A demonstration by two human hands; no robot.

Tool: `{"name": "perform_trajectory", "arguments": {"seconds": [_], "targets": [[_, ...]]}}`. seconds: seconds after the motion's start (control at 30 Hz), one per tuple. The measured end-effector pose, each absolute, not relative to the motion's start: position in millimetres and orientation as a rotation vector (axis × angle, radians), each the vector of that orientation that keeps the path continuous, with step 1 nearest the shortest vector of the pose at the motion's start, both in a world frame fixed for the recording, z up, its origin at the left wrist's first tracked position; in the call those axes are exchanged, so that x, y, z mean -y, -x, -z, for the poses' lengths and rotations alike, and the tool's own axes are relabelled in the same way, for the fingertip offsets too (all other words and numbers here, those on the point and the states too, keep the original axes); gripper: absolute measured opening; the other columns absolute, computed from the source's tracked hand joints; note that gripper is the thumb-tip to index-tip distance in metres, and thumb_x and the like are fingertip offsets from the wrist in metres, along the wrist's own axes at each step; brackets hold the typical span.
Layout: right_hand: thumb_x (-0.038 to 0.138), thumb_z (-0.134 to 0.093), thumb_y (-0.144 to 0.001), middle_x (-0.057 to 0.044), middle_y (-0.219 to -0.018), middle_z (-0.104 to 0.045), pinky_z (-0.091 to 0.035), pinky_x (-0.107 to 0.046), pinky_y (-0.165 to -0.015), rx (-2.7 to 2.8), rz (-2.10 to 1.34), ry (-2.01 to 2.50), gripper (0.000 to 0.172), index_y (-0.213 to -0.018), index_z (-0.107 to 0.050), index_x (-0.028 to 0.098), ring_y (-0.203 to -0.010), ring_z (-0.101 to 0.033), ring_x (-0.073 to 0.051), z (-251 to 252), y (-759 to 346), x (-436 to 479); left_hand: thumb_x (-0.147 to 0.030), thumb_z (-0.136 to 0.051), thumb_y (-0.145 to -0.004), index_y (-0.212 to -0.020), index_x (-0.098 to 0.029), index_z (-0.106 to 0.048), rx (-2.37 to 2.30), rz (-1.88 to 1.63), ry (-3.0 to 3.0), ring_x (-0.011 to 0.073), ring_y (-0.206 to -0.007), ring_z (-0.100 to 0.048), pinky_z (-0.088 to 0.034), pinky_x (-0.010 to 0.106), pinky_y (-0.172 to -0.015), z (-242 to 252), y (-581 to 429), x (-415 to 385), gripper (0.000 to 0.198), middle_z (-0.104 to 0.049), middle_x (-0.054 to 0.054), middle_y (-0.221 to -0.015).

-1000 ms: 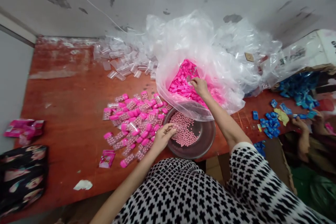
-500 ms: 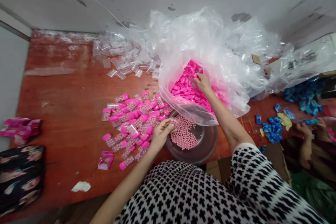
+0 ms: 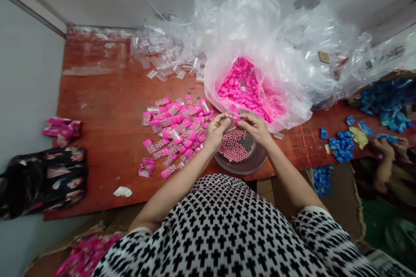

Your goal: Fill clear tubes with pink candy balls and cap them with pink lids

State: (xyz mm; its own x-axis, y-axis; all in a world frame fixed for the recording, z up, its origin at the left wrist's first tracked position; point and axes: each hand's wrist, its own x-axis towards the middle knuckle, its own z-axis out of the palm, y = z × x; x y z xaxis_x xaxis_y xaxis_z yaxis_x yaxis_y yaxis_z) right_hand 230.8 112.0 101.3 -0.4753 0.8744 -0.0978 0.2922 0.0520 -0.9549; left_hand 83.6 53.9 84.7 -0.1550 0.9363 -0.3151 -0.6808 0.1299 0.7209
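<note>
Pinching clear container (image 3: 231,123) in left hand (image 3: 215,133), thumb and fingertips closed on its bead-filled body. Pinching pink cap (image 3: 237,120) in right hand (image 3: 256,129), narrow grip, right at the container's end. Long axis roughly crosswise, running hand to hand, cap end pointing right; other end hidden among the left fingers. Cannot tell any slight tilt, or whether fully capped: too small, half covered. Pink tab (image 3: 233,109) poking up just above the fingers; cannot tell if part of the cap.

Held up over the far part of dark bowl (image 3: 256,155). In the bowl: loose pink beads (image 3: 234,146), mostly toward its left. Just left of it: heap of filled containers (image 3: 177,127), pink-capped, axes pointing every which way. Near side of heap: pink packet (image 3: 147,167) on red-brown table (image 3: 100,104).

Behind bowl: open plastic bag (image 3: 212,88), full of loose pink caps (image 3: 240,88). Back left: pile of clear tubes (image 3: 172,58). Well off right: blue pieces (image 3: 342,146) near yellow scrap (image 3: 359,137), then co-worker's hands (image 3: 386,149) with something blue. Far left: dark floral bag (image 3: 65,173).
</note>
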Motion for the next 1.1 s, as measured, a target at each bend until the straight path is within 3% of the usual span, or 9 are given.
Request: {"name": "perform_trajectory", "arguments": {"seconds": [0.2, 0.4, 0.53, 0.7, 0.93, 1.1], "targets": [[0.039, -0.058, -0.082, -0.004, -0.087, -0.067, -0.052, -0.031, -0.068, 2.047, -1.126, 1.199, 0.029, -0.101, -0.064, 0.019, -0.073, -0.062, -0.015, -117, -245, -93, -0.044, -0.073, -0.065, -0.095, -0.017, -0.064, -1.01, -1.379, -0.539, 0.0192, -0.088, -0.066, -0.056, 0.035, -0.078, -83, -83, -33, 0.041, -0.069, 0.005, -0.097], [0.035, -0.043, -0.091, -0.007, -0.104, -0.065, -0.049, -0.035, -0.084, 2.407, -0.674, 1.035, 0.03, -0.114, -0.058, 0.021, -0.095, -0.06, -0.02, -138, -245, -84, -0.038, -0.067, -0.073, -0.099, -0.018, -0.07, -1.231, -1.355, -0.883, 0.0221, -0.099, -0.063, -0.048, 0.037, -0.092, -73, -77, -19, 0.033, -0.07, 0.007, -0.104], [0.031, -0.038, -0.094, -0.009, -0.098, -0.064, -0.048, -0.033, -0.081, 2.626, -0.463, 0.997, 0.032, -0.116, -0.056, 0.019, -0.092, -0.06, -0.021, -137, -238, -76, -0.036, -0.066, -0.074, -0.1, -0.018, -0.07, -1.319, -1.347, -0.972, 0.0226, -0.098, -0.064, -0.048, 0.037, -0.091, -70, -78, -13, 0.032, -0.07, 0.006, -0.105], [0.028, -0.035, -0.094, -0.011, -0.096, -0.063, -0.049, -0.033, -0.08, 2.67, -0.381, 0.921, 0.032, -0.115, -0.055, 0.016, -0.088, -0.059, -0.021, -129, -238, -63, -0.034, -0.063, -0.076, -0.096, -0.018, -0.072, -1.37, -1.335, -1.072, 0.0222, -0.095, -0.065, -0.048, 0.036, -0.089, -71, -76, -6, 0.027, -0.071, 0.007, -0.102], [0.026, -0.031, -0.094, -0.012, -0.089, -0.062, -0.05, -0.037, -0.078, 2.718, -0.356, 0.976, 0.042, -0.133, -0.044, 0.015, -0.083, -0.058, -0.023, -122, -242, -49, -0.032, -0.064, -0.075, -0.088, -0.023, -0.074, -1.344, -1.279, -1.198, 0.0216, -0.086, -0.066, -0.049, 0.034, -0.085, -77, -75, -6, 0.019, -0.073, 0.006, -0.091], [0.024, -0.032, -0.093, -0.013, -0.09, -0.063, -0.05, -0.038, -0.078, 2.705, -0.434, 1.005, 0.042, -0.131, -0.047, 0.015, -0.084, -0.059, -0.024, -106, -244, -57, -0.03, -0.068, -0.072, -0.084, -0.025, -0.075, -1.319, -1.184, -1.266, 0.0215, -0.085, -0.066, -0.047, 0.032, -0.087, -83, -73, -13, 0.014, -0.073, 0.005, -0.085]]}}
